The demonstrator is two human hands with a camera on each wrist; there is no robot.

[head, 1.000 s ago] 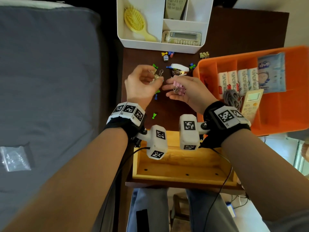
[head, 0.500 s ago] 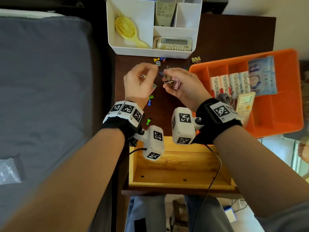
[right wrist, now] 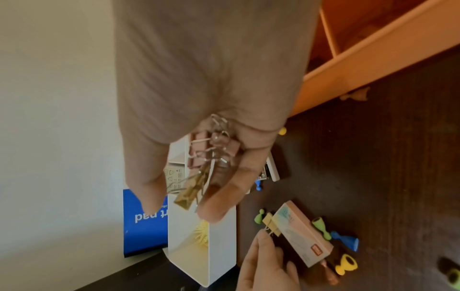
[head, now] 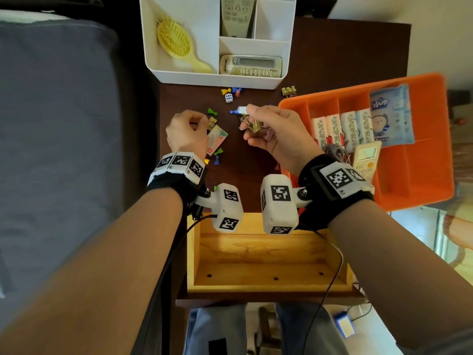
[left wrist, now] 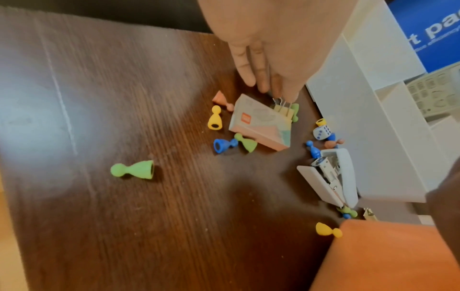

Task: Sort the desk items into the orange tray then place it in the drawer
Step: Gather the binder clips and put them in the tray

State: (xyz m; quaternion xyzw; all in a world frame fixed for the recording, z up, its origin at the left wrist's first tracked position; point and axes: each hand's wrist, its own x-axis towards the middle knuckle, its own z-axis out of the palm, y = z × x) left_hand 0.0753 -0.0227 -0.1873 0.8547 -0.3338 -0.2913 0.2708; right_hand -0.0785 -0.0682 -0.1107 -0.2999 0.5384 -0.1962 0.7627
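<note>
Clips in right hand: the right hand (head: 275,135) holds a small bunch of binder clips (right wrist: 209,157), pink and gold ones with thin wire handles; thumb and fingers are curled round them like a cup, probably so that several go to the tray in one trip.
Clip at left hand: the left hand (head: 186,133) reaches down to one more gold binder clip (left wrist: 282,107) that is clamped on the edge of a small pastel box (left wrist: 261,122). The fingertips (left wrist: 263,86) touch the wire handles; I cannot tell if this grip is closed on them yet.
Orange tray: the orange tray (head: 419,180) stands on the right part of the table (head: 345,52), just beside the right hand. It is smooth plastic with dividers, and already has tissue packs, a cable and a small remote inside.
Drawer: the wooden drawer (head: 258,254) is open under both wrists, its bottom bare, ready for the tray.
Still on the table: plastic pawns in many colours (left wrist: 134,169), a white dice (left wrist: 321,133) and a white stapler (left wrist: 331,177) lie scattered on the dark wood.
Behind: a white organizer (head: 163,47) holds a yellow hairbrush and two remotes.
Progress: in my judgement the sorting is about half done.
</note>
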